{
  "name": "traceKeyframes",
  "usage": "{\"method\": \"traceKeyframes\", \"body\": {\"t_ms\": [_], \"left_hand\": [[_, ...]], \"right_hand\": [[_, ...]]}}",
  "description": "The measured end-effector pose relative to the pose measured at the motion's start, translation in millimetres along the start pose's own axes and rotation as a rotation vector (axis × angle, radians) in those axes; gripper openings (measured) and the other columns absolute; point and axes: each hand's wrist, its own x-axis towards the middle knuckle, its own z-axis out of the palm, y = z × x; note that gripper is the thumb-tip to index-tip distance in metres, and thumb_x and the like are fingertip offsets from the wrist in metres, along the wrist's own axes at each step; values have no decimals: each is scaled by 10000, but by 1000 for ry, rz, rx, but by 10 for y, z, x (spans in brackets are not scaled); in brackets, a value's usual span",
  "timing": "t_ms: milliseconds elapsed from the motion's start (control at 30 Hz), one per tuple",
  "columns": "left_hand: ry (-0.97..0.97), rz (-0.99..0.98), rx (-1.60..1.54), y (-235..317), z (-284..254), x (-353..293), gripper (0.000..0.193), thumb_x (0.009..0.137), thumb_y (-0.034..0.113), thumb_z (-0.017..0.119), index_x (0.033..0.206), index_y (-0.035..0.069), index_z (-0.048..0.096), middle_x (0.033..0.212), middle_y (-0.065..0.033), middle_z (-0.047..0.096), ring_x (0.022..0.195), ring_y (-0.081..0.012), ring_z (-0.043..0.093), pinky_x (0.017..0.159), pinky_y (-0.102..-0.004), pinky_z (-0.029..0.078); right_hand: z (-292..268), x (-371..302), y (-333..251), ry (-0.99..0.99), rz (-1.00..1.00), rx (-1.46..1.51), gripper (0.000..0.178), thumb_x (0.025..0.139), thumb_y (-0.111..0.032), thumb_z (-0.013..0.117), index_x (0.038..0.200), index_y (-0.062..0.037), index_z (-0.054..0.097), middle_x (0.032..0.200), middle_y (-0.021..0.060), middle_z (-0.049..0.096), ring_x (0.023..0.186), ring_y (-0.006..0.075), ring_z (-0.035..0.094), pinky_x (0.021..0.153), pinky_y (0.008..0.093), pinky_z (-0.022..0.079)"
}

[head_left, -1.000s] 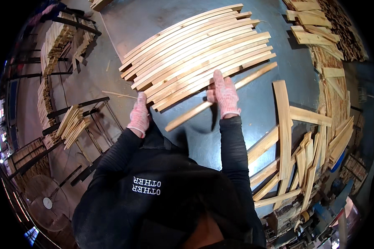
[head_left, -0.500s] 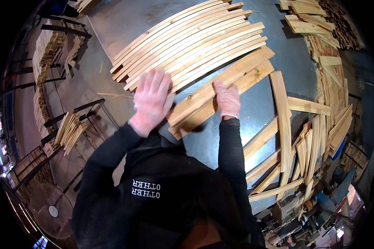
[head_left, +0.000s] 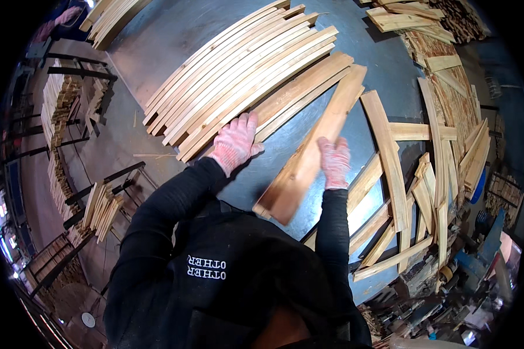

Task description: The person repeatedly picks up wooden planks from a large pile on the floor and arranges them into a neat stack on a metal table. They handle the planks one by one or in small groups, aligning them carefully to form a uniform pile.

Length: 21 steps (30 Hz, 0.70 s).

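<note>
My left hand (head_left: 236, 142), in a pinkish-white glove, lies over the near ends of pale wooden strips, fingers stretched and thumb apart. A broader strip (head_left: 300, 87) rests beside the curved row of strips (head_left: 239, 75), its near end at that hand. My right hand (head_left: 335, 164), gloved alike, grips the right edge of a wooden board (head_left: 314, 152), thumb on top and the other fingers partly hidden. This board slants across the metal table (head_left: 241, 192), its near end close to my body.
Loose boards (head_left: 385, 157) lie crossed on the table at the right. Offcuts (head_left: 404, 20) are piled at the far right. Another stack of strips (head_left: 113, 23) stands at the far left. Wood on metal racks (head_left: 99, 212) and a fan (head_left: 88, 320) are at the left.
My left hand has moved right and down onto the strip ends. My right hand has shifted slightly right, and its board now stands apart from the row at a steeper slant. The view has shifted.
</note>
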Motion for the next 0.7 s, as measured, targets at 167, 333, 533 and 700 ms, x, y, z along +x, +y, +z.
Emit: {"method": "traceKeyframes", "body": {"t_ms": [167,333,533,700], "left_hand": [[-251,-138,-243,45,-313,100,942,800,539,746,1485,11,370,1327,-285,549,1229,-414,567,1025,-451,468],[-219,-21,-1019,467,-443,-136,904,887,593,641,1501,-14,373,1319,-302,578,1185,-350,615,1008,-385,472],[47,196,-565,1393,-239,-323,1027,846,681,619,1566,47,253,1180,-287,568,1100,-455,572,933,-509,471],[243,481,-183,1130,-1024,-421,891,765,571,715,1466,79,467,1270,-269,549,1215,-427,534,1028,-566,403]], "right_hand": [[-564,-32,151,36,-58,335,416,854,-202,717,1118,94,591,973,202,660,873,324,638,828,401,517],[-715,-200,-197,312,-48,147,382,878,-177,688,1124,97,585,1073,206,640,949,298,636,860,401,508],[-36,-357,-309,71,41,527,726,912,-414,688,1428,38,451,1266,234,641,1181,339,613,1010,390,460],[-674,-548,-484,-254,-150,-113,722,891,-448,688,1415,1,477,1196,236,670,1119,381,644,966,445,499]]}}
